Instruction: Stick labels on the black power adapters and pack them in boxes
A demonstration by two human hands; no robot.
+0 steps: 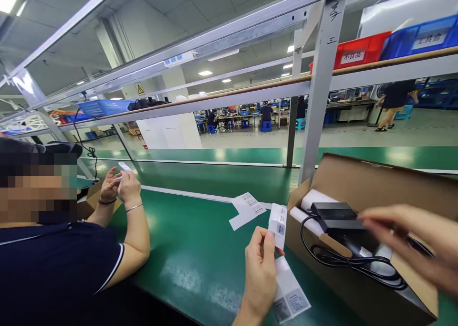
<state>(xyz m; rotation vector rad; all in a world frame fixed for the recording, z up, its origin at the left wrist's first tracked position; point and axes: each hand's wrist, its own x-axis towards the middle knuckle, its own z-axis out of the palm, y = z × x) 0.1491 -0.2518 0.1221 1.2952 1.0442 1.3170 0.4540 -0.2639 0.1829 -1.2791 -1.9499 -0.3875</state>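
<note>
Low centre of the frame, the left hand point(259, 268) pinches a label strip point(282, 264), thumb and fingers closed on its middle. It looks light, floppy and easily creased, best held by its edges. At right, the blurred right hand point(411, 242) hovers with fingers spread over the box point(361, 273) holding a black adapter point(334, 216)

A co-worker point(53, 249) sits left; red bin point(358, 51) overhead.
</note>
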